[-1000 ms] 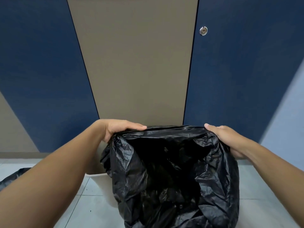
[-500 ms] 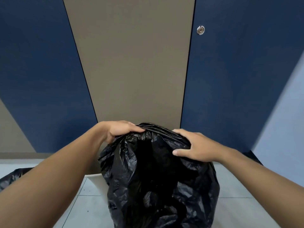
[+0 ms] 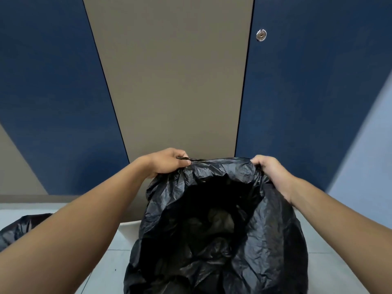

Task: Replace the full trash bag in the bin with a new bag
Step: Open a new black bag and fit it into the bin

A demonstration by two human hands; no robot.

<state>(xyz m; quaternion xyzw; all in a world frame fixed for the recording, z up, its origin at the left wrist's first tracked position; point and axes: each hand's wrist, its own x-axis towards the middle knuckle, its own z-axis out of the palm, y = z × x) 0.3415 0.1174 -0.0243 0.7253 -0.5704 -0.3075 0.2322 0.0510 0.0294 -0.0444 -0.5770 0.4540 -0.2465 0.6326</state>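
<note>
Black trash bag (image 3: 265,225) hangs open-mouthed in front of the person, low in the frame, draped over a pale bin whose rim (image 3: 129,229) shows only at the bag's left side. Left hand (image 3: 167,163) pinches the far-left part of the bag's rim, fingers closed on the plastic. Right hand (image 3: 269,169) grips the far-right part likewise, fingers curled over the edge. Hands are held well apart, judged to keep the mouth stretched wide so the rim can be folded over the bin. Far edge is drawn taut between them; near edge sags. Second black bag (image 3: 19,228) lies on the tiled floor (image 3: 101,270) at left, apart from the bin, judged to be the removed one.
</note>
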